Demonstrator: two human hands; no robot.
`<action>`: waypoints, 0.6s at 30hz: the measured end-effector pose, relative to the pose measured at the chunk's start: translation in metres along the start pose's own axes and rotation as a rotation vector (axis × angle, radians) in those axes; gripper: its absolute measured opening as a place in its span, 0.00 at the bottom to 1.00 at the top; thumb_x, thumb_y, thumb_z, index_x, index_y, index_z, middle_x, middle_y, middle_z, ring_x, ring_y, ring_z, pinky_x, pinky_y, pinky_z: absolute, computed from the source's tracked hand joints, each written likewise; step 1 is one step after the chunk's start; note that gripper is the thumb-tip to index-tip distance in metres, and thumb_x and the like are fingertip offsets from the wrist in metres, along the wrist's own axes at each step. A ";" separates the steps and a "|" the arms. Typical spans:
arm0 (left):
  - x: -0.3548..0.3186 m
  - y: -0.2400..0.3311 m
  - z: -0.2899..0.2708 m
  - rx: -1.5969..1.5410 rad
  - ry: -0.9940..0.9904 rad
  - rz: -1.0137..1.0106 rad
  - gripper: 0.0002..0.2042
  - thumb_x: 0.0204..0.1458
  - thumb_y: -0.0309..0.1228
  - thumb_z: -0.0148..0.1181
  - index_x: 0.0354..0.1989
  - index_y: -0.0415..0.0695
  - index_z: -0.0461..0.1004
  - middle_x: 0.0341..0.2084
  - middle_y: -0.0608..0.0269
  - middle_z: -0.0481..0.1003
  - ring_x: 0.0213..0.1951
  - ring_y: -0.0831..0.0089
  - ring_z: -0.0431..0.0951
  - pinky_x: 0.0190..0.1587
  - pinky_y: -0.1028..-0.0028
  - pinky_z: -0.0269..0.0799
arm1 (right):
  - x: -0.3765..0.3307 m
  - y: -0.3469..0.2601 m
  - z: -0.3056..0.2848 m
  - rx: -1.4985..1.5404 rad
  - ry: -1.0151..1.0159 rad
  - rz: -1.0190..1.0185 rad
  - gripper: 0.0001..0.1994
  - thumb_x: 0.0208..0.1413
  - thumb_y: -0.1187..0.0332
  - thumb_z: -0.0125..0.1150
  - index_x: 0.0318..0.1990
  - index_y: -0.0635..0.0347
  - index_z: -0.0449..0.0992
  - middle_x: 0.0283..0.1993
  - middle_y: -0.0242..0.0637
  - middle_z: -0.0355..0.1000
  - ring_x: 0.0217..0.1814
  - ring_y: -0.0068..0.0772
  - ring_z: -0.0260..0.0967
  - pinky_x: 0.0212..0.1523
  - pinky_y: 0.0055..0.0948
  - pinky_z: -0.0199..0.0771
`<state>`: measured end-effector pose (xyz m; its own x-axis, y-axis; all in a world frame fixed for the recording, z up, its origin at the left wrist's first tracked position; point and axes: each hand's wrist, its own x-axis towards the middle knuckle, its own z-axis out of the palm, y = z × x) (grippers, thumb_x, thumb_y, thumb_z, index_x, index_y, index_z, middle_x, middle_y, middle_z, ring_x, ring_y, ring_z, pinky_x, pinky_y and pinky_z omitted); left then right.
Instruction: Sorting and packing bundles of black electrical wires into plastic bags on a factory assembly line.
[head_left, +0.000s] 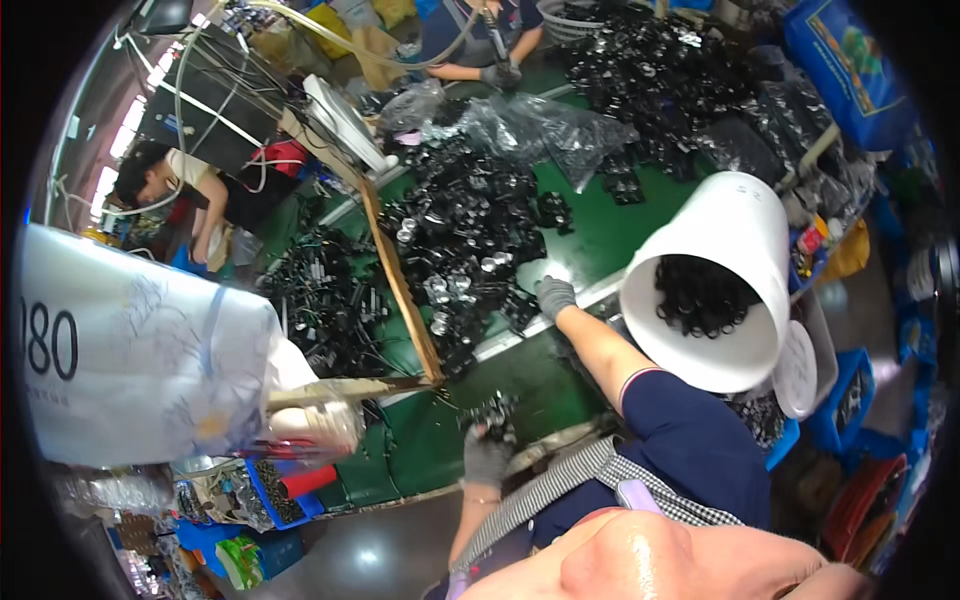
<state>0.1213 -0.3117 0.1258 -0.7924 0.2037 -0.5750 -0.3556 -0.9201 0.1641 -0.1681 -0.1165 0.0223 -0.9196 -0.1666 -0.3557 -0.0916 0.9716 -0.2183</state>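
Note:
My left hand, in a grey glove, is closed around a small cluster of black plastic parts at the near edge of the green work table. Farther forward, my right hand, also gloved, rests by the pale strip along the table, fingers partly stretched and nothing visible in them. Just left of it spreads a large pile of shiny black parts, some with clear round pieces. What exactly the parts are is too small to make out.
A white bucket of black ring-like parts lies tilted at my right. A wooden divider separates off black parts with wires. A white printed bag stands at left. Two co-workers are beyond; clear plastic bags lie across the table.

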 end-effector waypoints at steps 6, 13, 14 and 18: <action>-0.035 0.004 -0.046 -0.099 0.005 0.115 0.20 0.41 0.28 0.63 0.46 0.42 0.69 0.42 0.55 0.72 0.35 0.64 0.71 0.34 0.69 0.69 | -0.018 -0.029 -0.073 0.204 -0.161 0.040 0.15 0.57 0.67 0.45 0.47 0.55 0.76 0.48 0.41 0.74 0.52 0.38 0.71 0.48 0.38 0.72; -0.025 0.015 -0.024 -0.110 -0.073 0.146 0.20 0.40 0.29 0.61 0.45 0.46 0.71 0.44 0.57 0.71 0.36 0.62 0.68 0.33 0.68 0.66 | -0.002 0.008 0.022 0.194 0.050 -0.048 0.11 0.48 0.72 0.51 0.37 0.58 0.78 0.38 0.48 0.75 0.42 0.47 0.74 0.43 0.40 0.73; -0.026 0.018 -0.019 -0.113 -0.078 0.159 0.20 0.39 0.28 0.62 0.45 0.46 0.71 0.45 0.55 0.71 0.36 0.61 0.69 0.33 0.68 0.67 | -0.022 -0.002 0.016 0.219 0.022 -0.066 0.10 0.47 0.72 0.51 0.36 0.58 0.78 0.37 0.48 0.75 0.42 0.48 0.74 0.43 0.40 0.73; -0.007 0.022 0.005 -0.031 -0.154 0.276 0.17 0.44 0.30 0.57 0.46 0.45 0.71 0.45 0.54 0.71 0.46 0.58 0.72 0.46 0.51 0.71 | -0.099 -0.022 0.022 -0.006 -0.107 -0.339 0.12 0.48 0.74 0.51 0.40 0.61 0.77 0.39 0.47 0.75 0.43 0.45 0.74 0.43 0.37 0.75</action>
<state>0.1170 -0.3319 0.1375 -0.9235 -0.0094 -0.3834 -0.1028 -0.9571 0.2709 -0.0671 -0.1249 0.0426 -0.7913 -0.4963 -0.3571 -0.3876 0.8589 -0.3348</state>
